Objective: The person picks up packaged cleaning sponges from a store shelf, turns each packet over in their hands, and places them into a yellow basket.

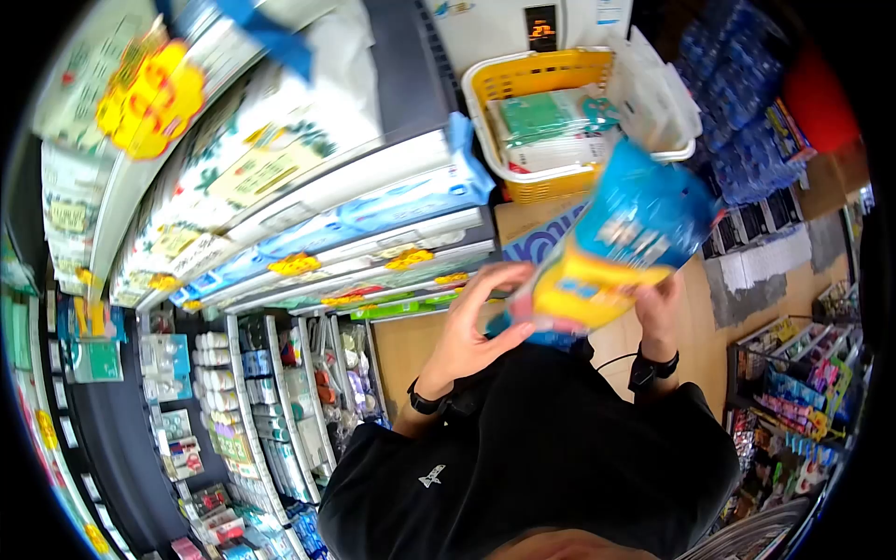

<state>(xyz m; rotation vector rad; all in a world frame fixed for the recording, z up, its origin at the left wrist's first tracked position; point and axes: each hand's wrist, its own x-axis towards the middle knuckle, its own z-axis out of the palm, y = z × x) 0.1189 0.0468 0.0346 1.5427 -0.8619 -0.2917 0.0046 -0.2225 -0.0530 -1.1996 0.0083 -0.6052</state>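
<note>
Blue-and-yellow bag [607,257] up before your chest, near the basket [541,187], your left hand [467,331] and right hand [659,315] gripping its edges: apparently a mid-air handling step, calling next for steady, two-sided support.

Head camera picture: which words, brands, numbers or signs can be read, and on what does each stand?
"27", apparently: orange digits on the small black display of the white appliance.
Too blurred: white lettering on the blue-and-yellow plastic bag.
Partly covered, unclear: large letters on the purple-printed cardboard box.
Too small or blurred: yellow flower-shaped paper sign, all remaining print.
</note>
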